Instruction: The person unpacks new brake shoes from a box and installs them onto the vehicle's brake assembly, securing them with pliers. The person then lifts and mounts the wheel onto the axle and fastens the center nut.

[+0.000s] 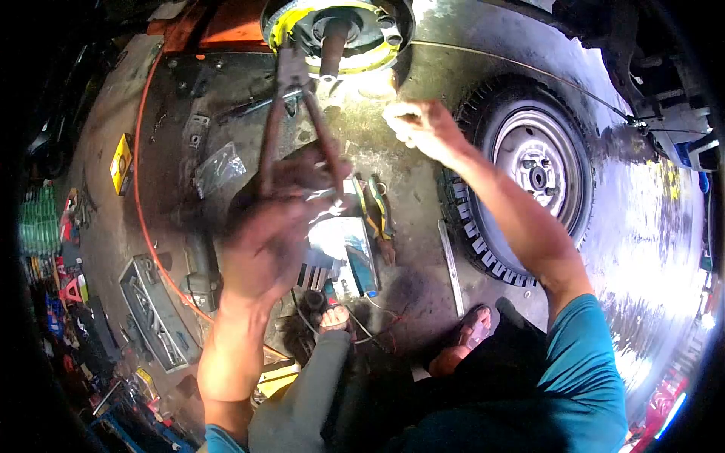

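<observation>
My left hand [276, 226], blurred by motion, is closed on long-handled pliers [293, 72]. Their handles spread apart towards the hand, and their jaws overlap the left edge of a round brake assembly [370, 59] at the top. A central hub shaft [333, 47] points out of that assembly, and yellow shows along its rim. My right hand [424, 127] is held up below and to the right of the assembly, apart from it. Its fingers are curled together, and whatever they may hold is too small to make out.
A wheel with a tire [483, 245] lies at the right. Other pliers [384, 208] and a metal bar [451, 268] are on the floor near my feet. At left are a tool tray [158, 313], a yellow box [121, 164], a plastic bag [220, 171] and an orange hose [137, 170].
</observation>
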A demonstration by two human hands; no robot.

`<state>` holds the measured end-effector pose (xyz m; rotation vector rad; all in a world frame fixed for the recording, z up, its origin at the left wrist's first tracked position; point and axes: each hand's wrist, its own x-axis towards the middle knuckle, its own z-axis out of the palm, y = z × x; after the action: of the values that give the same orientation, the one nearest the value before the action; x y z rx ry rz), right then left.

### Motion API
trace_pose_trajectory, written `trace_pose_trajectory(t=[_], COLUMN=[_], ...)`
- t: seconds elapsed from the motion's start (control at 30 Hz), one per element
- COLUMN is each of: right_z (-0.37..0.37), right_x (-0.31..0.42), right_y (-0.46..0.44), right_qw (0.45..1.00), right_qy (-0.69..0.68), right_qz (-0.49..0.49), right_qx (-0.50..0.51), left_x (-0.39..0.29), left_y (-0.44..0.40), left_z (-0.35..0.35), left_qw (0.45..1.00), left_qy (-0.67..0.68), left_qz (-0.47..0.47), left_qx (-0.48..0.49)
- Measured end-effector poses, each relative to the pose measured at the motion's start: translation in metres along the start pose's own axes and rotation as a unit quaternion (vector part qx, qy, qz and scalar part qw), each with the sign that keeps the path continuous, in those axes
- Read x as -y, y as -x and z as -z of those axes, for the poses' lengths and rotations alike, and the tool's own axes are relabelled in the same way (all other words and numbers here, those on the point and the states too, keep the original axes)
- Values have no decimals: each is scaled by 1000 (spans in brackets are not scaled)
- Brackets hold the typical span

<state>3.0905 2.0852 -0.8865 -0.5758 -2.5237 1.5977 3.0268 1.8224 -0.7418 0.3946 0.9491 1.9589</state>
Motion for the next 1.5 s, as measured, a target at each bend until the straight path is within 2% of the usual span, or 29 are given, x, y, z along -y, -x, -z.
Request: trace_pose_trajectory(t=[0.07,0.13,0.3,0.4,0.43,0.53,0.57,0.63,0.67,0.7,0.8,0.93,1.1,1.2,1.3,1.5], right_z=[-14,-34,-52,-56,-56,-50,-50,-43,-39,-30,-2,12,9,11,11,12], right_x=[-34,-77,-95,-98,-98,-89,-85,-80,-66,-42,-2,33,46,51,55,62], right_y=[3,3,4,2,1,0,0,-6,-6,-6,3,21,33,36,37,38], right_qw=[979,961,923,912,909,937,930,993,996,976,914,893,901,907,912,917], right_qy=[202,269,384,407,417,349,363,107,-25,-164,-387,-422,-413,-411,-397,-392], right_qz=[-9,26,8,52,21,0,51,-34,-77,-139,-118,-145,-118,-81,-87,-57], right_qx=[-37,-60,-3,-9,12,3,-18,-31,-32,-44,-36,-61,-62,-34,-50,-47], left_x=[-5,-17,-26,-25,-24,-19,-14,-9,-6,-2,17,43,65,68,64,64], left_y=[10,14,23,26,27,32,33,40,43,45,45,38,23,21,21,23], left_z=[7,8,1,0,0,2,5,-1,-4,-5,-10,-17,-10,-10,-12,-15], left_qw=[996,987,987,987,987,989,989,988,985,982,970,966,968,968,971,971], left_qy=[-65,-146,-122,-95,-90,-105,-113,-109,-106,-82,-39,-75,-33,-32,-48,-51], left_qz=[-40,-43,-51,-50,-48,-16,-1,60,90,140,216,230,236,233,226,216], left_qx=[-42,-49,-92,-118,-121,-104,-93,-96,-97,-100,-103,-89,-77,-92,-70,-86])
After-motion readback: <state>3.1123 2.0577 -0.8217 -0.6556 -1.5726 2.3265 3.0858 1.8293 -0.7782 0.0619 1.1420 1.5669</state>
